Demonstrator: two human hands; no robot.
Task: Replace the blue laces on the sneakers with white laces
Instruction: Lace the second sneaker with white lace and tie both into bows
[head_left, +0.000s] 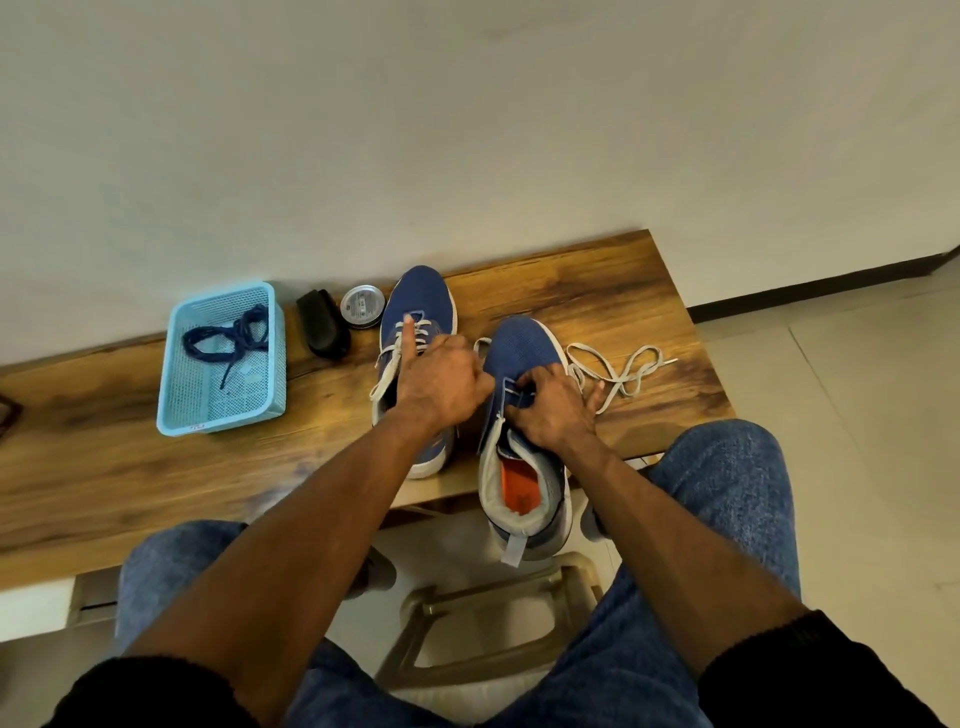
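1. I'm looking down at the tabletop (597, 291), and the blue laces (228, 335) are already out of both sneakers, lying in a loose tangle inside the light-blue basket (171, 364) at the left. I call that half of the job done.
2. The left sneaker (418, 312) stands toe-away near the wall with a white lace criss-crossed up its front; from here it looks laced, though the ends hang loose down its left side and my left hand covers its upper part.
3. The right sneaker (524, 348) sits just beside it, heel hanging over the near edge, orange insole showing. Only its lowest eyelets seem threaded.
4. The white lace (623, 371) for this shoe trails in slack loops on the wood to the right of the toe, so most of its length is not yet threaded.
5. My left hand (441, 379) has its grip curled at the shoe's left eyelet row, index finger pointing straight out over the other sneaker; whether it pinches lace I cannot tell.
6. My right hand (553, 410) has its grip curled in on the tongue area, apparently pinching the lace at an eyelet.
7. My judgement: roughly two thirds through; the rest of this shoe's eyelets remain, then snugging both.
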